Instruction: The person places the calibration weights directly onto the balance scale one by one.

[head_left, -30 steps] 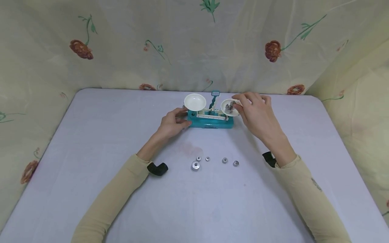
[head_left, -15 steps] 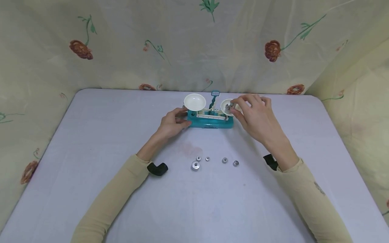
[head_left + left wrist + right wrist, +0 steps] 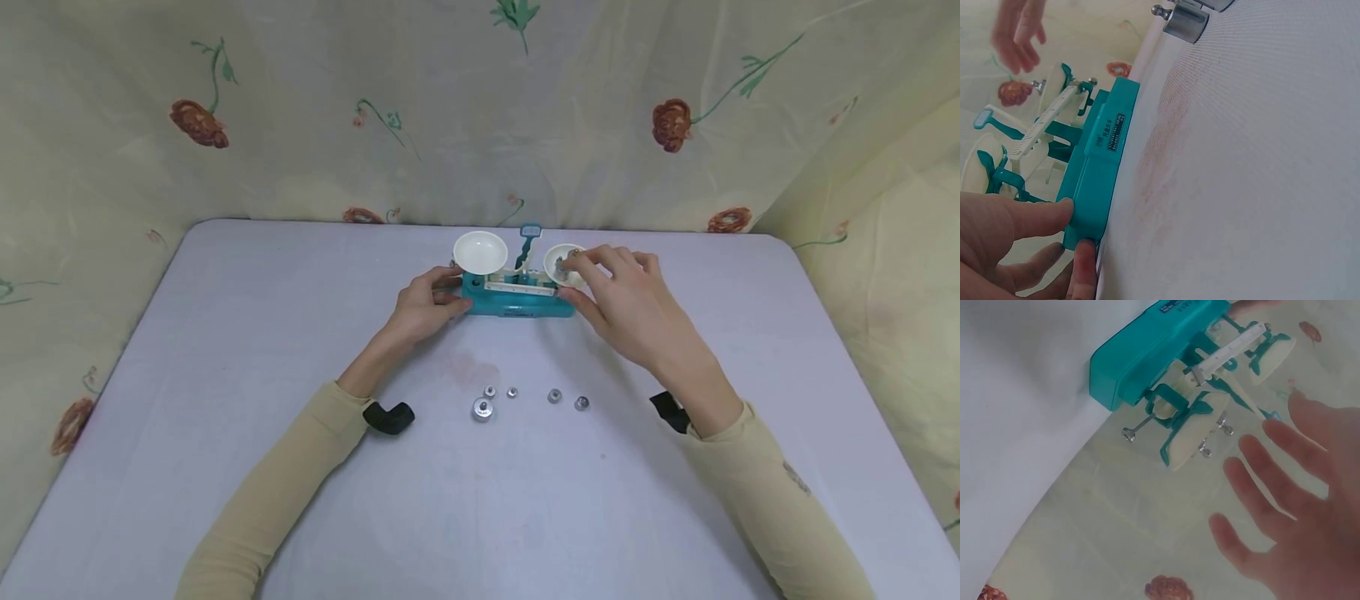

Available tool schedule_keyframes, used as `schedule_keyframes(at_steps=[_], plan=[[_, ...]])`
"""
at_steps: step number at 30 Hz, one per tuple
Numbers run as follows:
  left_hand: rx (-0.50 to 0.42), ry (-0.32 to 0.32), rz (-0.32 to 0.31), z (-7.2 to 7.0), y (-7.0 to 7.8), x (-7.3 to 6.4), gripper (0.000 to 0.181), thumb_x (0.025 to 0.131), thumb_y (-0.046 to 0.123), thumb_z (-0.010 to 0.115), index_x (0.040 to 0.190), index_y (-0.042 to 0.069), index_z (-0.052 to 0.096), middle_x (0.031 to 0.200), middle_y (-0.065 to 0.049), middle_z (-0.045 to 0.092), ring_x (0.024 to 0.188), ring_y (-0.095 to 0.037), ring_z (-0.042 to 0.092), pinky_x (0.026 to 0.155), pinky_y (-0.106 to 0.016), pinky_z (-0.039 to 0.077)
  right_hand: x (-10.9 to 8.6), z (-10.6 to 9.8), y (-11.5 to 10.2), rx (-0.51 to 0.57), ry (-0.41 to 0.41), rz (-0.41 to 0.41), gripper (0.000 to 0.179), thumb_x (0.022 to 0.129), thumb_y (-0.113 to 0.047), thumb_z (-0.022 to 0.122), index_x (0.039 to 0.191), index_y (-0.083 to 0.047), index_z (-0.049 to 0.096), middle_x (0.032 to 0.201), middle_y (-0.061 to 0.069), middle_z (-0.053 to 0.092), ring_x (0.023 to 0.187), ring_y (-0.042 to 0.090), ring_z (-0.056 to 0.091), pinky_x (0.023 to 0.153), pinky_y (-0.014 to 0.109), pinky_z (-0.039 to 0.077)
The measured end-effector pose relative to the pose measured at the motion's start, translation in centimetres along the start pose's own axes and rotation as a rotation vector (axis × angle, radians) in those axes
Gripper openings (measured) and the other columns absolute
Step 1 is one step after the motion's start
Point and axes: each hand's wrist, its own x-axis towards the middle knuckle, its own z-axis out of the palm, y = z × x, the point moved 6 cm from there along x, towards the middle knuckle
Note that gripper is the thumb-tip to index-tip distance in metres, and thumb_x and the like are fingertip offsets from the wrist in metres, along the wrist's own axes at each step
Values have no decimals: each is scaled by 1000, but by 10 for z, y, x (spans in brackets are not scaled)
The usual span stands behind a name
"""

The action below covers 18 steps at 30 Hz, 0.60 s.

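A teal balance scale [image 3: 517, 308] with two white pans stands near the table's back edge. My left hand [image 3: 422, 307] grips the left end of its base, as the thumb and fingers at the corner show in the left wrist view. The left pan [image 3: 480, 252] holds nothing. On the right pan [image 3: 551, 260] sit small metal weights [image 3: 1227, 428]. Over and beside that pan is my right hand [image 3: 630, 304]; the right wrist view shows its fingers [image 3: 1260, 490] spread and apart from the weights, with nothing between them.
Several metal weights stand on the white table in front of the scale, the largest weight [image 3: 483, 409] at the left and another weight [image 3: 582, 403] at the right. A flowered curtain [image 3: 450, 108] hangs behind the table and along its sides.
My right hand has parted from the weight it pinched at the right pan; its thumb has moved down and towards me. My left hand keeps its grip on the scale.
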Motion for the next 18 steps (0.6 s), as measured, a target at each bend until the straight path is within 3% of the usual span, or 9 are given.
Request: schedule_keyframes(at_steps=[9, 15, 18], plan=[[1, -6, 4, 1, -1, 1, 62, 102, 16, 75, 159, 13, 50, 163, -12, 56, 134, -30, 67, 109, -42, 59, -8, 10, -7, 64, -169, -38, 34, 103, -33, 74, 131, -15, 72, 138, 16, 69, 132, 37, 62, 112, 61, 44], [-1, -6, 9, 0, -1, 1, 63, 102, 15, 74, 160, 14, 50, 164, -12, 55, 134, -30, 67, 108, -42, 60, -10, 6, -11, 69, -130, -42, 28, 102, -29, 75, 127, -15, 74, 138, 15, 69, 138, 40, 58, 117, 67, 39], [1, -4, 10, 0, 0, 0, 63, 102, 15, 74, 160, 14, 49, 164, -12, 55, 134, -30, 67, 107, -42, 60, -10, 4, -12, 61, -139, -43, 30, 103, -29, 75, 129, -15, 74, 139, 15, 68, 136, 40, 59, 115, 65, 41]])
